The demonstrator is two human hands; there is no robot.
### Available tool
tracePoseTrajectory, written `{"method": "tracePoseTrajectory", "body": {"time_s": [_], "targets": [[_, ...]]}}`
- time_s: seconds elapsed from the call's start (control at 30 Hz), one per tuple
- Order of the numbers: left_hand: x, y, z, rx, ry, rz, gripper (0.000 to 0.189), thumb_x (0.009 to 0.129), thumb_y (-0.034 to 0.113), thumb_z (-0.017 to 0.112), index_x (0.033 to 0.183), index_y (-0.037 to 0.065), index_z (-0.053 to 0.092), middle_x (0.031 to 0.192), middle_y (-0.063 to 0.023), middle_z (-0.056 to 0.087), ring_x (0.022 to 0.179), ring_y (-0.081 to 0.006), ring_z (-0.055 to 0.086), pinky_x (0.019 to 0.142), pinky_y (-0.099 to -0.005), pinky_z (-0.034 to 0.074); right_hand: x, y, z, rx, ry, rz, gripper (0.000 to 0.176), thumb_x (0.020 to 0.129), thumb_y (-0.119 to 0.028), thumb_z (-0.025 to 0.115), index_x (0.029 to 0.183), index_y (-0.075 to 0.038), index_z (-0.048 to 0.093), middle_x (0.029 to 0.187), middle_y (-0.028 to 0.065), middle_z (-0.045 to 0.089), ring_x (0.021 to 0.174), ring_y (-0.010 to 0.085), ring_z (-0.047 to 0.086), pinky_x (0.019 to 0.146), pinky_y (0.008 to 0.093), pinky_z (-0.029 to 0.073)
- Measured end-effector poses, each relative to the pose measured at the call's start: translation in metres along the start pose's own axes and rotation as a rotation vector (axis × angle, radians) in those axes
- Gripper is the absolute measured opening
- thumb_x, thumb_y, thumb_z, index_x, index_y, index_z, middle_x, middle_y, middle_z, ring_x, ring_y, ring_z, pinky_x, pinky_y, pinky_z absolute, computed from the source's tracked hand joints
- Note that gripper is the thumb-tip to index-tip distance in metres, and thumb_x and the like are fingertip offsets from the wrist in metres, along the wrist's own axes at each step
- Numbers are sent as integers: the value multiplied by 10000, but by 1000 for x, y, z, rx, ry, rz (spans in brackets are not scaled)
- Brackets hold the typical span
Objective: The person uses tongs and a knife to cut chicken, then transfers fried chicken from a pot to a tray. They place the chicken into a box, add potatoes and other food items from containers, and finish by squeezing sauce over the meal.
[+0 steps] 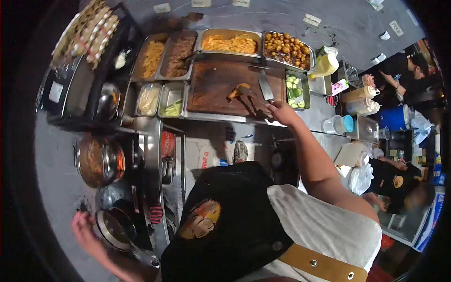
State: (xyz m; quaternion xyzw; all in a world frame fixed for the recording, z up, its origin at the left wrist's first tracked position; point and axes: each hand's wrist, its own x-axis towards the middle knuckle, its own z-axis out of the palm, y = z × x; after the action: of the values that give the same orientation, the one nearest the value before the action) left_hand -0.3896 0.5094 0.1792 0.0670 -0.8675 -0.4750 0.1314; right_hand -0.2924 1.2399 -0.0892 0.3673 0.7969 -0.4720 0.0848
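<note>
In my right hand [280, 113] is the handle of a kitchen knife [265, 85], its broad blade lying over the right side of a wooden cutting board [211, 89]. A browned piece of food, perhaps meat [238, 91], sits near the middle of the board, left of the blade. My left hand [84, 230] reaches out at the lower left, fingers loosely apart and holding nothing. Right beside it on the stove is a pan with a glass lid [112, 229]. Behind that pan stands a steel pot [99, 160] with orange-brown residue inside.
Behind the board stand steel trays of shredded food [230, 43], chopped meat [180, 54] and small potatoes [287, 49]. Sliced cucumber [294, 89] flanks it. Egg cartons [89, 33] are stacked far left. Squeeze bottles [361, 95] and two other people [392, 181] are at right.
</note>
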Motion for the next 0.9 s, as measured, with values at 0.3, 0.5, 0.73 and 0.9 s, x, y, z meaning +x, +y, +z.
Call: {"method": "tracePoseTrajectory", "body": {"time_s": [0.3,0.5,0.73,0.9], "targets": [[-72,17,407,62,-1181,352,434,1081,235,653,1471,60,576,1385,-175,680,1251,-289,685,1057,-406,550,-48,7,-45,398,-228,-101,403,1099,-436,609,1265,-69,629,935,-3,606,867,114,545,802,300,477],[-111,30,542,-676,-1432,-597,374,1135,312,560,1416,69,516,1239,-63,656,1236,-251,666,1065,-404,538,-40,-60,46,604,-564,-246,346,1147,-348,531,1300,-37,533,926,64,665,692,122,651,625,303,533],[-89,45,567,-268,-1337,-618,326,1116,242,574,1368,55,488,1149,-124,695,923,-214,748,839,-352,636,-6,-38,60,521,-447,-252,104,1059,-100,523,1148,-53,546,841,82,675,636,156,662,637,346,545],[-45,48,577,1,-1358,-260,337,1127,290,561,1360,49,533,1209,-184,713,943,-227,750,895,-382,604,9,5,57,231,-74,-365,162,1007,-169,616,1105,-40,625,873,135,706,830,321,742,774,455,582]]}}
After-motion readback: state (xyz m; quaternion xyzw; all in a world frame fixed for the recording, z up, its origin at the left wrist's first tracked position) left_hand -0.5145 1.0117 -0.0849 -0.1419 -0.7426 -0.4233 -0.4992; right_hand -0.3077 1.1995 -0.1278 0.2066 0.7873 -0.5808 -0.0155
